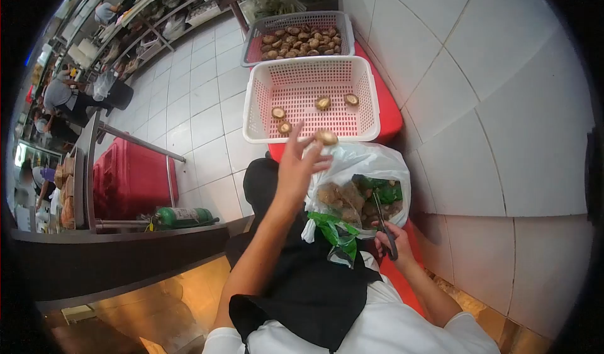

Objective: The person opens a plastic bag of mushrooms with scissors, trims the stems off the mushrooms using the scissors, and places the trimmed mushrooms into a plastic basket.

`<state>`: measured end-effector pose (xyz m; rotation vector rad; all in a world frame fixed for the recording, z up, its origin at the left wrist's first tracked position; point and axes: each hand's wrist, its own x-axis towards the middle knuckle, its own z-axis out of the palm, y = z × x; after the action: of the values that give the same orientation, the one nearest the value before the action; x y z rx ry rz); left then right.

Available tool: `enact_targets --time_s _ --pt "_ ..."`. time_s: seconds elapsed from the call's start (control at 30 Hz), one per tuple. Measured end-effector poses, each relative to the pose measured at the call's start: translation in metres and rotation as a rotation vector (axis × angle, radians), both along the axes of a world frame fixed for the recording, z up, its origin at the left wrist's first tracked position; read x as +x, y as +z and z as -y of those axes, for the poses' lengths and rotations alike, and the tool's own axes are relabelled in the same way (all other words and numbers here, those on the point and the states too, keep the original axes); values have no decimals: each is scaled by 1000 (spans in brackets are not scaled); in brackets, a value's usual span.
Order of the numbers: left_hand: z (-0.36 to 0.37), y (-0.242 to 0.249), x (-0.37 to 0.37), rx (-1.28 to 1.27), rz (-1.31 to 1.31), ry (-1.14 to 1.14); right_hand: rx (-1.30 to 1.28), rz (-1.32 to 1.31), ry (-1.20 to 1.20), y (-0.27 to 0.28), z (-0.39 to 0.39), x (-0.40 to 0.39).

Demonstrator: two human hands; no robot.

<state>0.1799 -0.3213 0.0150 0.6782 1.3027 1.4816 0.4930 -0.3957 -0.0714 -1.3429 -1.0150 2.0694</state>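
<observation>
My left hand (298,167) reaches over the near edge of a white plastic basket (249,105), its fingers spread. Just past the fingertips is a mushroom (326,138), overlapping the basket's near rim in this view. Several more mushrooms, such as one pale-centred mushroom (323,103), lie on the basket floor. My right hand (394,242) grips a pair of black-handled scissors (379,212), blades pointing away over an open white plastic bag (352,160). Brown pieces and green packaging (389,193) show inside the bag. A green and clear wrapper (338,236) hangs over its near side.
Behind the white basket a grey basket (249,47) holds a heap of whole mushrooms. Both baskets rest on a red surface (385,99) beside a tiled wall (453,102). To the left are a red bin (135,178), a green cylinder (182,217) and people working farther off.
</observation>
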Motion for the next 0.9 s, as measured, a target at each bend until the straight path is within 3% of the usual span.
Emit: enact_targets --time_s 0.07,0.2,0.3,0.37,0.5,0.77,0.9 --pt "-4 6 -14 -86 -114 72 -14 27 4 4 -2 -4" --pt "22 -21 -29 -107 -264 -120 64 81 55 0 -2 -5" --pt "49 13 -10 -204 -576 -506 75 72 8 -9 -3 -9" --pt "59 4 4 -73 -1006 -577 74 77 -12 -8 -6 -11" --pt "65 -30 26 66 -1328 -590 116 101 -1 2 -10 -18" --pt "80 -40 41 127 -1487 -743 228 174 33 -1 -9 -25" --pt "80 -32 46 152 -1469 -726 297 250 -95 -1 -7 -43"
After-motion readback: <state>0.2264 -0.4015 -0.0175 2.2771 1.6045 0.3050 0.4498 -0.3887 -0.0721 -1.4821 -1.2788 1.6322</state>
